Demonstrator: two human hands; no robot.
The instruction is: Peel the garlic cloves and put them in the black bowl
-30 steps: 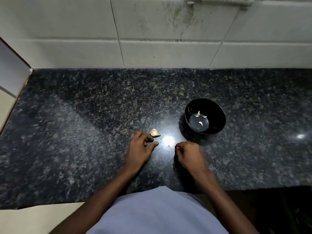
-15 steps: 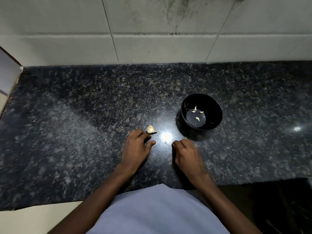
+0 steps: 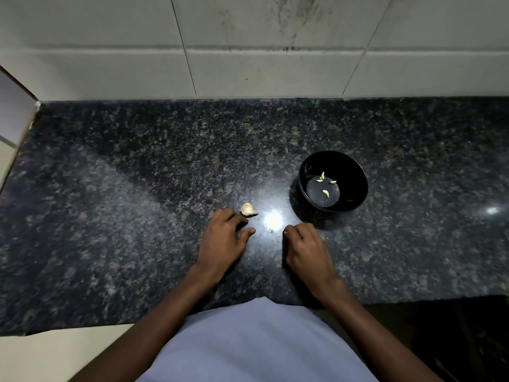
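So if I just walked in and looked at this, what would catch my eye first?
Probably the black bowl on the dark speckled counter, right of centre, with a few pale peeled garlic cloves at its bottom. Next, the small garlic piece lying on the counter just beyond the left hand, beside a bright light glare. The right hand rests nearby with curled fingers.

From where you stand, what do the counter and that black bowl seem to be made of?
The counter looks like polished dark granite: grey speckles and a bright mirrored glare from the light. The black bowl has a smooth, glossy wall with soft reflections, which suggests plastic or melamine, though glazed ceramic cannot be ruled out.
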